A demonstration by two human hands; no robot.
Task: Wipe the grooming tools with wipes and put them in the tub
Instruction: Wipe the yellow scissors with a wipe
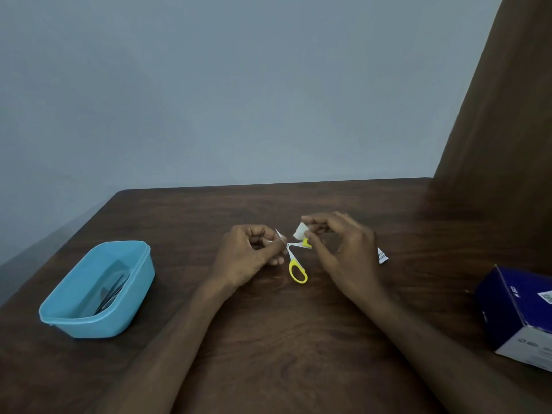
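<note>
Mid-table (298, 339): left hand (249, 255) pinches opened scissors (294, 259) by a blade; right hand (343, 243) grips wipe (299, 230) at upper handle. Tub (140, 282) toward left edge, nearer the left hand.

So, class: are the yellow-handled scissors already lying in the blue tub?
No: the yellow-handled scissors are held open above the table between the left hand and right hand, well apart from the blue tub.
</note>
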